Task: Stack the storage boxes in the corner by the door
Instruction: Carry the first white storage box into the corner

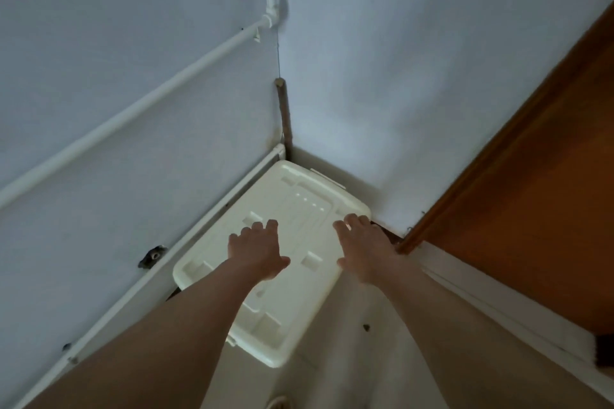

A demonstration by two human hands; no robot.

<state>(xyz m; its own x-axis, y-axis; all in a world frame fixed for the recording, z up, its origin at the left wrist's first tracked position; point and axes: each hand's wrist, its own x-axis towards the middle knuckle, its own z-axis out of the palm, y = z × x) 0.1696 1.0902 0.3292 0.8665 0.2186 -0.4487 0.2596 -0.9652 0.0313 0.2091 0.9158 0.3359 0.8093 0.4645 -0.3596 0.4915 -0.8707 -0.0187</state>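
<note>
- Lay directly ahead of and below both hands: one cream storage box [292,209], lid up, tucked into the corner between the blue wall [133,109] and the door [531,192].
- Ran lengthwise from near-left toward the far corner.
- Left hand [257,251] spread over the lid's middle; right hand [363,246] spread at its right edge, gripping nothing; contact unclear.
- Counted: one box, two hands.

Box lid [292,209]: cream plastic, smooth, slight sheen, moulded recesses. Walls [133,43]: matt pale-blue paint, fine texture. Pipe [133,109]: white, smooth, semi-gloss. Door [548,192]: orange-brown wood, satin finish. Skirting [498,302]: white painted, smooth.
</note>
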